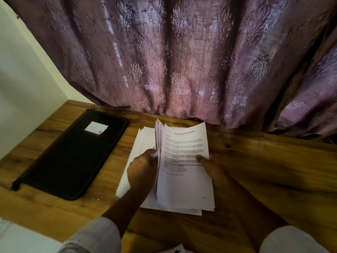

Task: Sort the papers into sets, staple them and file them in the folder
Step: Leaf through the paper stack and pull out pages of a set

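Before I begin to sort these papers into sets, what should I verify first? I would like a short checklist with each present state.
1. Both hands on the papers: ok; left hand pinches the fanned left edge, right hand holds the right edge.
2. Top sheet face up: ok.
3. Sets separated: not ok; one loose pile.
4. Folder open: not ok; closed, on the table left of the papers.
5. Stapler at hand: cannot tell; none in view.

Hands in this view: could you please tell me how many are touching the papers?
2. The left hand grips the fanned left edge of the paper stack; the right hand holds its right edge, thumb on top. None seem hidden.
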